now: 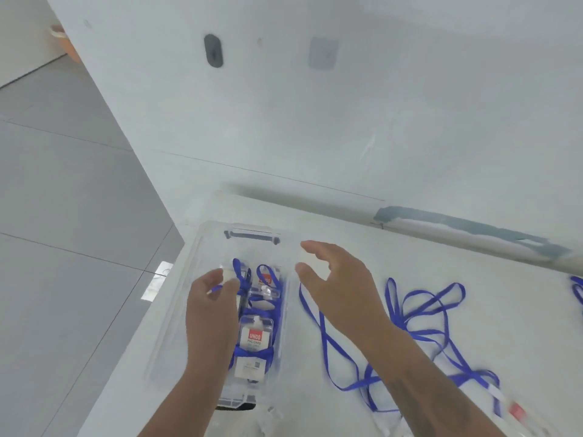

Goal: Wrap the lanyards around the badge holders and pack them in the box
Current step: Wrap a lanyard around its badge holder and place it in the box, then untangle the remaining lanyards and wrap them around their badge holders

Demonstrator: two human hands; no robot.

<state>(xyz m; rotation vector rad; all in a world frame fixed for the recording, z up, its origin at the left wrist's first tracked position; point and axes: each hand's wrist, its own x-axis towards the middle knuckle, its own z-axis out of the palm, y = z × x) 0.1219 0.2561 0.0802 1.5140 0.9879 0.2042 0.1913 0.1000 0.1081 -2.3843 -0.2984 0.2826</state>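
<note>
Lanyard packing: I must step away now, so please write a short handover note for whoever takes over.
Left hand: inside the clear box, fingers pinching a wrapped badge holder.
Right hand: open, hovering beside the box.
Done: two wrapped holders lie in the box, one near, one farther.
Left: loose blue lanyards on the table, with more at the right edge.

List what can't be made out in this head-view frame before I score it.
- Left hand covers part of the clear box, so the count of packed badge holders is unclear.
- Whether its fingers pinch the holder beneath them: blurred.
- Badge holder at the lower right: blurred, cut by the bottom edge.
- Lanyard at the right edge: cropped.
</note>
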